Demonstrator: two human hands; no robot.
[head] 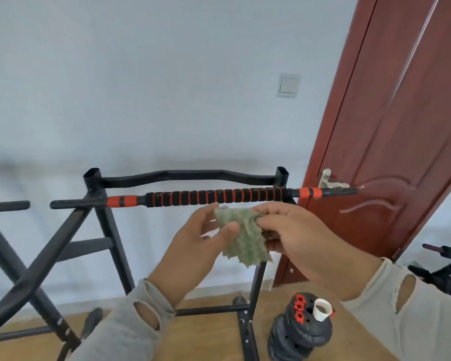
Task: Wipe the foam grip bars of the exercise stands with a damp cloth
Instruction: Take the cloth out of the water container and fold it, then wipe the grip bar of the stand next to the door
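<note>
Both hands, left hand (193, 246) & right hand (294, 230), pinching green cloth (241, 238) w/ fingers, just below foam grip bar (216, 198); weight plates (300, 332) sitting at 5 o'clock on wood floor (214, 334); door (391, 142) at 2.

Both hands hold a green cloth (241, 235) just below the foam bar (216, 198) of the black stand (110, 230). Left hand (195, 246) pinches its left edge; right hand (294, 230) grips the right. Weight plates (301, 332) lie at five o'clock, a white cup (322, 308) on top.
</note>
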